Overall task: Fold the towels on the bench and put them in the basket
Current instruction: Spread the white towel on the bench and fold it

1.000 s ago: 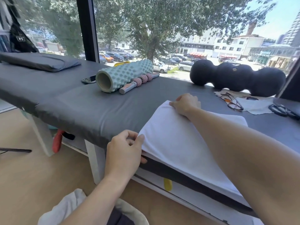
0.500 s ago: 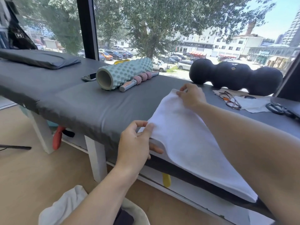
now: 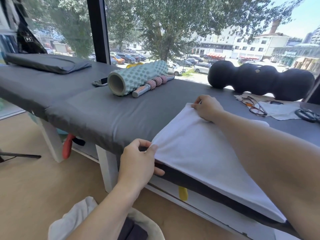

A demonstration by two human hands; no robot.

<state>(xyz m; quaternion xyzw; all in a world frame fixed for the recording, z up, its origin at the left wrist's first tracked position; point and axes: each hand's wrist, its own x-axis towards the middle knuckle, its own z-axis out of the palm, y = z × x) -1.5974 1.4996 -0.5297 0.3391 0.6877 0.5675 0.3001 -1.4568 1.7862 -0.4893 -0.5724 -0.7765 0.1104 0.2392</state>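
A white towel (image 3: 195, 149) lies on the grey padded bench (image 3: 107, 111), its left edge lifted off the surface. My left hand (image 3: 138, 160) pinches the near left corner at the bench's front edge. My right hand (image 3: 207, 107) pinches the far left corner, farther back on the bench. My right forearm crosses over the towel and hides part of it. Below my left arm, on the floor, sits the basket (image 3: 152, 224) with pale and dark cloth inside; only part of it shows.
On the bench stand a teal foam roller (image 3: 136, 77), a pink massage stick (image 3: 152, 84), a phone (image 3: 100, 81), a black peanut roller (image 3: 259, 82), glasses (image 3: 252, 106) on a cloth and a grey pillow (image 3: 48, 62). Wooden floor lies to the left.
Both hands went from resting on the towel's left edge to pinching its corners and lifting that edge up off the bench, drawing it slightly to the right.
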